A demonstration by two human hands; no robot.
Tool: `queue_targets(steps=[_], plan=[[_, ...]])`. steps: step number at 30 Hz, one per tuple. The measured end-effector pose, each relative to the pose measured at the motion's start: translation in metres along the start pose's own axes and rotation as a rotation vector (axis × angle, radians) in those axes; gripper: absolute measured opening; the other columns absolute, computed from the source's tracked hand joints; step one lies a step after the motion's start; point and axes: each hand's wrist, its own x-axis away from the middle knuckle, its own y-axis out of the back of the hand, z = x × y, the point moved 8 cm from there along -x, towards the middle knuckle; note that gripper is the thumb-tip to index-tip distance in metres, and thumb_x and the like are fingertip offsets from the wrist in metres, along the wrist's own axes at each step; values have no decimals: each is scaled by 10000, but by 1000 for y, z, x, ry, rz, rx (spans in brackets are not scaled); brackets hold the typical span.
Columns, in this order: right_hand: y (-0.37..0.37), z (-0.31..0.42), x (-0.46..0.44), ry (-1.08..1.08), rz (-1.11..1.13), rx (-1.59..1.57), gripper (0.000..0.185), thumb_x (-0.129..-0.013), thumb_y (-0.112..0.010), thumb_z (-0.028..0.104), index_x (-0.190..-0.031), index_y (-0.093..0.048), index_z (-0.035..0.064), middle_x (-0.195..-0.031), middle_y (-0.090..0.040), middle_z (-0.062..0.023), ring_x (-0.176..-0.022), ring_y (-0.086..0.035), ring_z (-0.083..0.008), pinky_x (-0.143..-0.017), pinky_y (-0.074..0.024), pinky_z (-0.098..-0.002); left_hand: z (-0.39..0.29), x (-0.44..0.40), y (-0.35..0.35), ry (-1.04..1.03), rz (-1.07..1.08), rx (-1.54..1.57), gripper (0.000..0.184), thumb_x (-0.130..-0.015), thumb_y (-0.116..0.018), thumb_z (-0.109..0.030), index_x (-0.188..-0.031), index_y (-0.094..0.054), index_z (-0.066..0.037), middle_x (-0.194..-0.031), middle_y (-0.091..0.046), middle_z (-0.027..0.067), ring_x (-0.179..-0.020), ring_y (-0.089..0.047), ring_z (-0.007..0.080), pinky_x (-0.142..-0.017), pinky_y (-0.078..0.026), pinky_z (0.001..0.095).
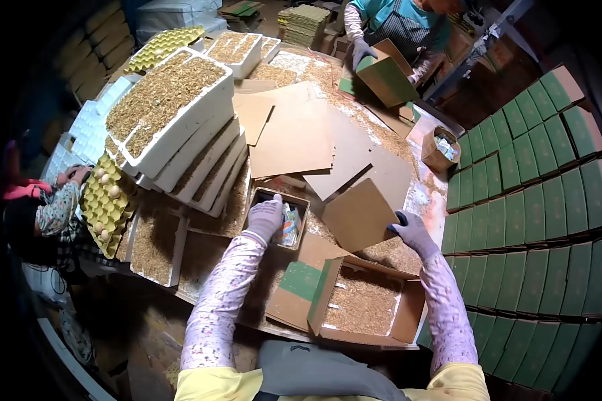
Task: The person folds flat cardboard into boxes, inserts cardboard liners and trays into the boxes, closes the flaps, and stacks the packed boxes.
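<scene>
My gloved left hand point(265, 217) reaches into a small open box point(303, 200) that holds colourful packets point(289, 226); what its fingertips touch is hidden. My gloved right hand point(413, 230) grips the right corner of a square cardboard sheet point(359, 217), which is tilted up from the table. Nearest to me lies an open green and brown carton point(408, 313) with its flaps spread, holding husk-like filling point(364, 304) with small white bits at its left side. Loose flat cardboard sheets point(291, 130) lie overlapping beyond my hands.
White foam trays point(180, 157) of husks are stacked at the left, near a yellow egg tray point(107, 200) with several eggs. A co-worker point(415, 33) holds a green carton point(388, 77) at the back. Green cartons point(528, 214) form a wall at the right, beside a paper bag point(440, 148).
</scene>
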Motion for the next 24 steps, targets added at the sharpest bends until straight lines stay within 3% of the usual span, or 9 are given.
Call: queue_targets(steps=[4,6,9,13,16,18,21,22,24], plan=[[33,-36,73,-54,-268,-328,284,-869,-602,100,-1121,-624,-29,-969,-694,-123,-917,-649,-182,-828,-500,-318,24,28,36,37,-53,35,220,-886,-556,-306,-1013,-641,-148,-898,-695,154,-873,-673,360,-758,-521,482],[60,-22,116,-133,-406,-258,286,-884,-557,22,-1160,-586,-48,-1011,-680,-142,-943,-634,-166,-859,-491,-298,9,52,76,-27,-123,193,309,-899,-555,-302,-1167,-659,-188,-1139,-645,202,-1088,-594,367,-914,-468,460],[102,19,182,63,-820,-729,469,-887,-541,-27,-1352,-483,-30,-1348,-527,-132,-1193,-530,-191,-987,-450,-310,-100,146,164,-306,-580,388,355,-866,-550,-109,-1203,-648,-165,-1292,-543,224,-1161,-488,437,-1019,-371,508],[98,31,255,0,-893,-1025,493,-908,-524,-64,-1393,-453,-17,-1430,-455,-140,-1284,-455,-196,-1056,-403,-318,-257,251,86,-958,-132,129,378,-757,-711,-224,-1120,-638,-146,-1253,-542,191,-1178,-499,394,-1043,-350,519],[20,34,304,-200,-610,-894,550,-851,-667,35,-1362,-480,-44,-1275,-604,-119,-1007,-630,-165,-863,-527,-277,-205,242,80,-560,-132,312,465,-760,-726,-258,-1191,-617,-120,-1256,-547,181,-1189,-514,342,-1084,-344,486],[-28,13,317,-194,-273,-150,660,-782,-756,270,-1367,-513,84,-988,-706,-140,-740,-662,-200,-694,-531,-334,-145,239,86,-372,-339,568,485,-795,-712,-269,-1238,-596,-110,-1271,-555,158,-1178,-530,280,-1077,-351,466],[-30,26,305,0,-72,638,665,-826,-641,547,-1349,-513,156,-836,-668,-83,-765,-674,-231,-649,-522,-367,-88,224,20,-59,35,1253,492,-889,-655,-345,-1311,-560,-110,-1311,-551,78,-1176,-527,197,-1014,-409,385],[-26,26,286,-73,105,659,662,-853,-609,551,-1387,-470,185,-798,-657,-49,-794,-680,-222,-651,-524,-378,-71,224,-26,203,275,1459,503,-928,-602,-383,-1362,-528,-140,-1333,-543,13,-1216,-507,176,-1020,-394,366],[8,90,260,-92,105,495,710,-869,-583,565,-1444,-404,190,-884,-662,-58,-817,-678,-234,-647,-522,-381,-79,222,-53,134,345,1512,481,-955,-554,-346,-1399,-496,-172,-1414,-499,-5,-1267,-481,146,-1047,-351,351]])
